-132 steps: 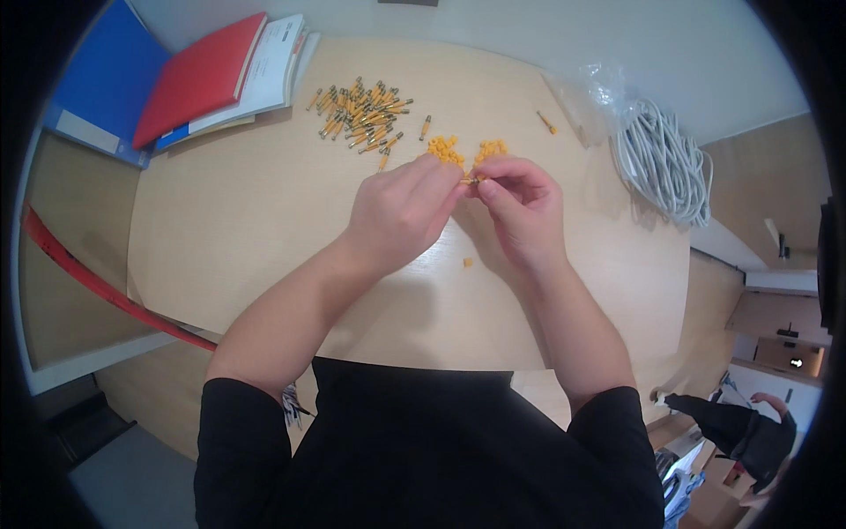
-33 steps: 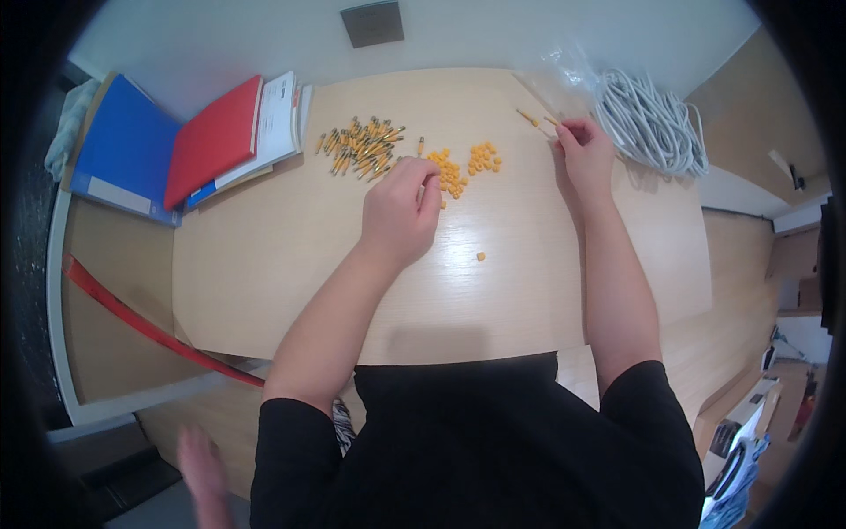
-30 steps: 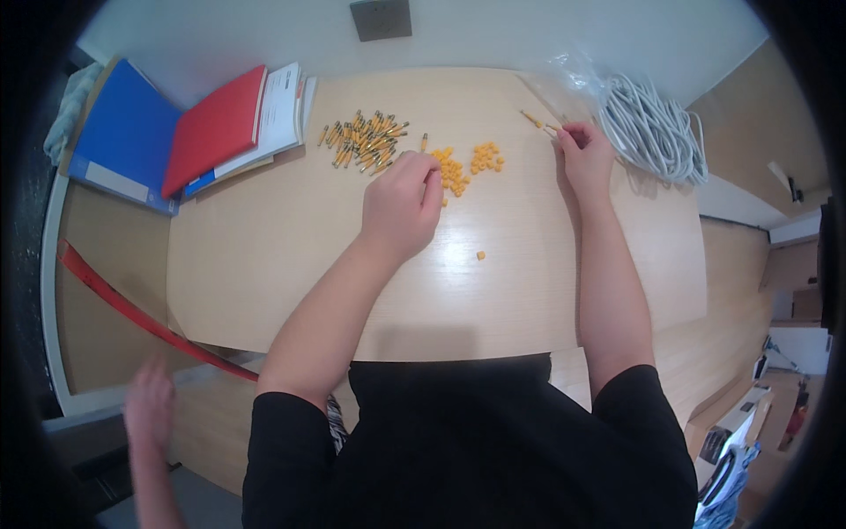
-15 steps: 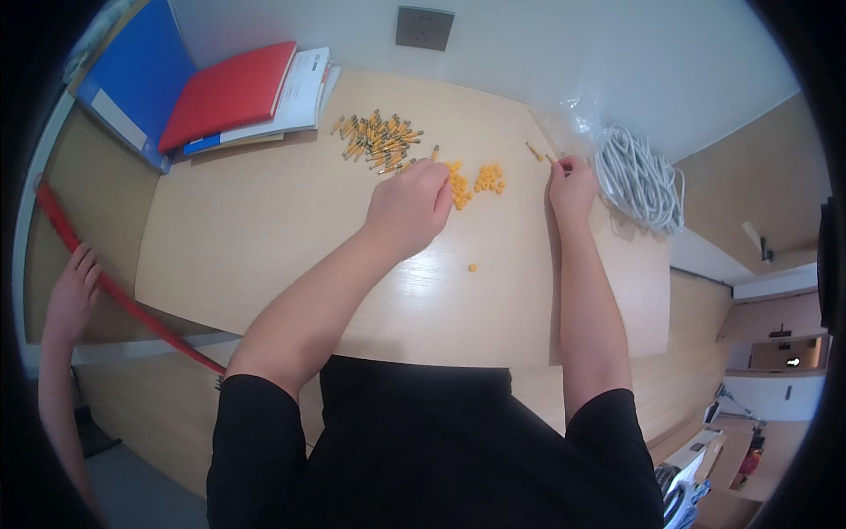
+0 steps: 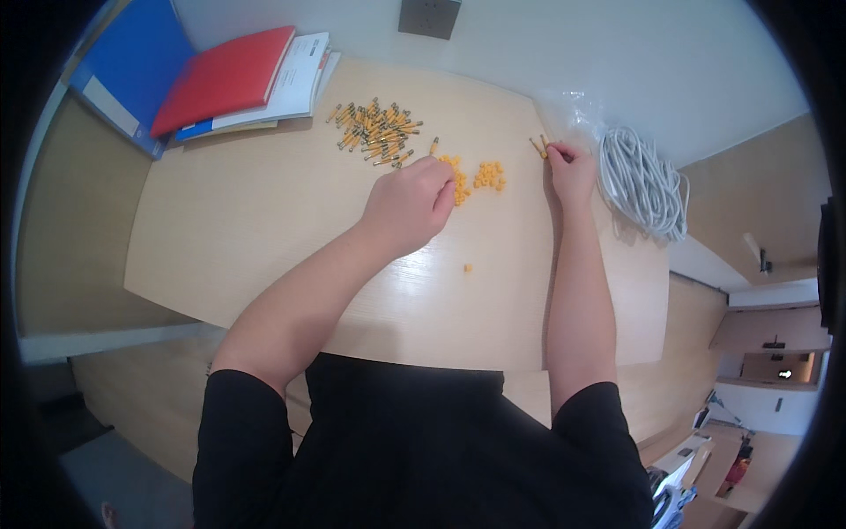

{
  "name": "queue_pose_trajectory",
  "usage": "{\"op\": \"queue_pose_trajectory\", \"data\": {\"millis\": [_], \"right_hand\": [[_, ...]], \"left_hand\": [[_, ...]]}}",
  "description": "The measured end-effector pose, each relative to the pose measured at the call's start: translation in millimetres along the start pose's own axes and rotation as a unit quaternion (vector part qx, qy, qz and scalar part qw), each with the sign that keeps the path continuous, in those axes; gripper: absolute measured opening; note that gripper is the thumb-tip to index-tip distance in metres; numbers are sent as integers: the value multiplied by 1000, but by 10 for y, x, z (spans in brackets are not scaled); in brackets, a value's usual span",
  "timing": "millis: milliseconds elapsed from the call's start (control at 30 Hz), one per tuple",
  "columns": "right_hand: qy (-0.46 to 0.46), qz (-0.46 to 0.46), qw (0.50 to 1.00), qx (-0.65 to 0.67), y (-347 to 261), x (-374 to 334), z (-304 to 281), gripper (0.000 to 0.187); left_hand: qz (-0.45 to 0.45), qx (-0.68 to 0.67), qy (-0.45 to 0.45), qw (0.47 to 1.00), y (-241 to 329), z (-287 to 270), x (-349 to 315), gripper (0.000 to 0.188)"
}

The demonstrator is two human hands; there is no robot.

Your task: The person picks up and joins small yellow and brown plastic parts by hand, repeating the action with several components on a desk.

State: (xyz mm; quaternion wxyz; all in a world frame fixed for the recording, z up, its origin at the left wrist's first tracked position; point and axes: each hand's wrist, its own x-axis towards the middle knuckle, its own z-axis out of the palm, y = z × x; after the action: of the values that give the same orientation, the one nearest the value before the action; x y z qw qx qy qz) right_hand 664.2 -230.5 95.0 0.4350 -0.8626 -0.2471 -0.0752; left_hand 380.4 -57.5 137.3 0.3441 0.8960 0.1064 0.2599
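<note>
My left hand [image 5: 407, 204] hovers or rests beside a pile of small yellow rings [image 5: 457, 187], fingers curled together; what they hold, if anything, is hidden. A second cluster of yellow rings [image 5: 489, 176] lies just right of it, and one lone yellow ring [image 5: 468, 268] sits nearer me. Up on the right, my right hand [image 5: 573, 176] pinches a slim yellow-and-metal pin [image 5: 545, 142] next to a similar one [image 5: 534, 145] on the table. A heap of such yellow-and-metal pins [image 5: 374, 128] lies beyond my left hand, with a single pin [image 5: 434, 146] apart from it.
Right of my right hand lie a coiled grey cable [image 5: 643, 185] and clear plastic film [image 5: 577, 110]. At the far left are a blue binder [image 5: 141, 66], a red folder [image 5: 229, 79] and white booklets [image 5: 300, 79]. A wall socket [image 5: 429, 16] is behind the table [image 5: 264, 229].
My right hand has shifted slightly up and left with the pin, close to the one lying there. Another person's arm and a red strip at the left have gone from view.
</note>
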Motion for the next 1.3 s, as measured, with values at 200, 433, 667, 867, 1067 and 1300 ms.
{"op": "queue_pose_trajectory", "data": {"millis": [200,433,667,867,1067,1300], "right_hand": [[-21,15,1000,7,-144,-35,4,17],[-10,-1,999,39,-114,-71,17,17],[18,-198,979,36,-511,-324,7,12],[-102,-336,936,28,-1329,-895,72,8],[-177,-353,919,-1,-1302,-924,207,7],[-148,-379,913,1,-1278,-911,312,9]], "left_hand": [[1,25,19,1000,-10,19,-5,7],[-40,106,68,991,-115,-110,120,8],[-84,159,89,980,-539,-127,208,9],[-47,186,66,979,-354,-106,181,8],[-46,221,44,973,-378,-97,144,9],[-22,189,71,979,-410,-79,160,7]]}}
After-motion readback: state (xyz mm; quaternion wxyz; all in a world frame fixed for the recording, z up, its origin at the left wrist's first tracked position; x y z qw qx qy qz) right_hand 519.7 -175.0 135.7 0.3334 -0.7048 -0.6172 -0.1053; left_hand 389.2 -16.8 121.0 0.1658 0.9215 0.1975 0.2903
